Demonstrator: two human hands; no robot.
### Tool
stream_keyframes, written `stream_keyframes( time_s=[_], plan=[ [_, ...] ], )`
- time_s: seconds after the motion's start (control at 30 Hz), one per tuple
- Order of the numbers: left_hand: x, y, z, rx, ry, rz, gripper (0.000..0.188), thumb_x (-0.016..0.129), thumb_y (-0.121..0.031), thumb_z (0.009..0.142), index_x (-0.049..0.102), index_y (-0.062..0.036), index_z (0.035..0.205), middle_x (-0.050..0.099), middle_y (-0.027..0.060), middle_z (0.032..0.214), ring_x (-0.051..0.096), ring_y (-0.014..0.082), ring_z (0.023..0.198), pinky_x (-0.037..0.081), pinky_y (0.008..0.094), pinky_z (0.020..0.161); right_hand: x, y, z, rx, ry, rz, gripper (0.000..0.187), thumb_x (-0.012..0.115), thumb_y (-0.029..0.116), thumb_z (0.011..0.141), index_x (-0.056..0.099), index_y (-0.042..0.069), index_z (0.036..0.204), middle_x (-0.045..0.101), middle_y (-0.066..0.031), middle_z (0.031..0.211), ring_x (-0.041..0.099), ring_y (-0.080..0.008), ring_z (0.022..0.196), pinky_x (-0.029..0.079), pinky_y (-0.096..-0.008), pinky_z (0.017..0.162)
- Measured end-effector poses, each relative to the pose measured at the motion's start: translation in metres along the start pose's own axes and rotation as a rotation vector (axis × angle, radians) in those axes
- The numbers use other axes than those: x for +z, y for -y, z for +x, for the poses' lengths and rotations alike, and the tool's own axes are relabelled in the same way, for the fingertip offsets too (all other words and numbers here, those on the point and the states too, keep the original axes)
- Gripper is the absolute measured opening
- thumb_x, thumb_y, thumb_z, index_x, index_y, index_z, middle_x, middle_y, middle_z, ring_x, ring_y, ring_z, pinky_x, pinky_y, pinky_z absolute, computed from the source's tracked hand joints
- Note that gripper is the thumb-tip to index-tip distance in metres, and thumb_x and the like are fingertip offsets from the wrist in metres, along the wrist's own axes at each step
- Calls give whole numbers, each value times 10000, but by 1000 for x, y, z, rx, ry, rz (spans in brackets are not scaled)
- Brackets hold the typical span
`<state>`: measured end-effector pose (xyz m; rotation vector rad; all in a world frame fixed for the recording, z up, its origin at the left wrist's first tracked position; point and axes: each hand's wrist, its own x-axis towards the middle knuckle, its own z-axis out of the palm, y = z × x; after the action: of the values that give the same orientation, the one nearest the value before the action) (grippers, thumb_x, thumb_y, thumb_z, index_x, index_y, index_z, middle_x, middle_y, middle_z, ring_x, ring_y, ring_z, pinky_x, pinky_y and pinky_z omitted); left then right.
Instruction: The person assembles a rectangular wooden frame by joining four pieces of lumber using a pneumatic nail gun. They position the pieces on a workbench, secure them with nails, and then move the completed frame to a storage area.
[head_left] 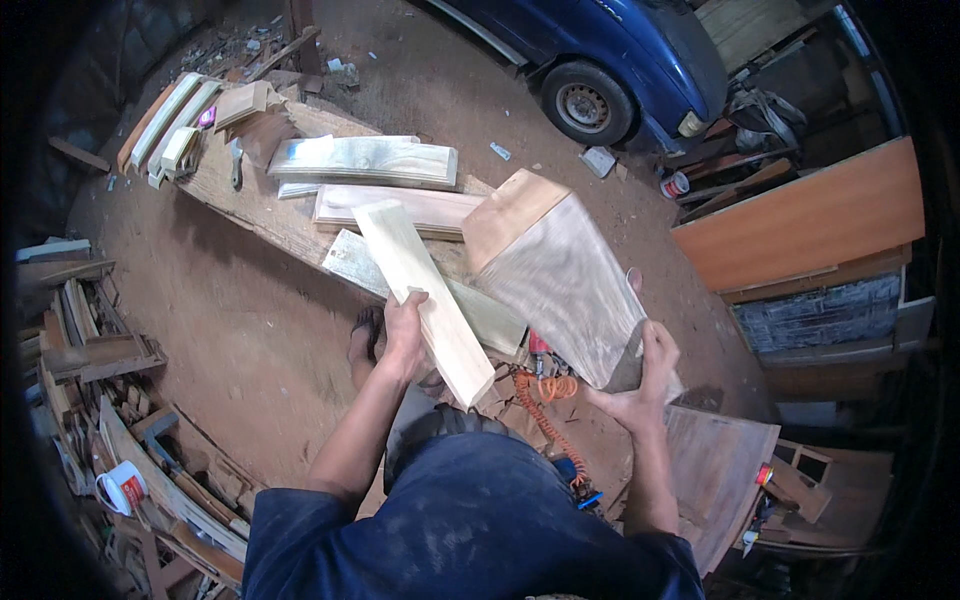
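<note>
My left hand [405, 335] is closed on the near half of a pale wooden board [425, 300], with the thumb on its upper face. The board slants over the bench. My right hand [645, 380] grips the narrow near end of a large tapered wooden piece [560, 280]. Its wide end points away from me, over the bench's right end. A dark grey patch shows beside the right fingers; I cannot tell what it is. Beneath the two held pieces, a flat board [480, 315] and a thicker plank [400, 207] lie on the wooden bench [235, 195].
More boards [365, 162] and a putty knife [236, 165] lie farther left on the bench. A red air tool [540, 350] with an orange coiled hose [545, 415] sits near my body. A blue vehicle [640, 60] stands beyond. Wood scraps [90, 330] pile up at left.
</note>
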<state>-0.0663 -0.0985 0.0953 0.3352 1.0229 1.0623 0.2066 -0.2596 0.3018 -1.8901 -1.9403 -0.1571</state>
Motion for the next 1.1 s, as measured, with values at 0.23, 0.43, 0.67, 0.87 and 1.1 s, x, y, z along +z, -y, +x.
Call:
stream_keyframes(
  time_s=[0.23,0.43,0.67,0.87,1.1],
  plan=[
    [-28,36,24,-88,36,3,447,551,-44,899,483,39,1333,614,164,1207,642,292,1090,524,406,965,-64,-20,-2,-399,-170,-505,844,834,392,826,342,199,1484,517,-131,1362,504,-324,1242,386,-538,1045],
    [-46,55,36,-89,44,-8,443,567,-50,877,512,15,1312,624,146,1160,635,280,1047,530,406,927,-87,-20,-10,-488,-148,-579,702,795,396,882,392,244,1435,541,-93,1330,515,-309,1217,389,-506,1025],
    [-31,43,26,-100,19,30,451,562,-44,892,506,16,1336,624,146,1174,635,287,1043,526,409,939,-76,-18,-19,-396,-205,-512,800,812,402,851,361,200,1480,543,-121,1312,532,-324,1193,411,-518,1002],
    [-28,38,24,-122,-14,0,437,550,-56,904,504,33,1329,623,160,1189,640,296,1065,530,417,944,-73,-18,-17,-370,-186,-486,879,857,396,763,384,169,1469,544,-139,1311,534,-333,1188,415,-522,1001],
    [-28,22,18,-107,107,-86,500,461,-321,1078,392,34,1424,583,179,1259,625,287,1157,540,432,992,-66,-15,-27,-89,14,-192,1178,946,333,527,374,26,1511,488,-214,1388,512,-400,1231,402,-536,1045]
  ],
)
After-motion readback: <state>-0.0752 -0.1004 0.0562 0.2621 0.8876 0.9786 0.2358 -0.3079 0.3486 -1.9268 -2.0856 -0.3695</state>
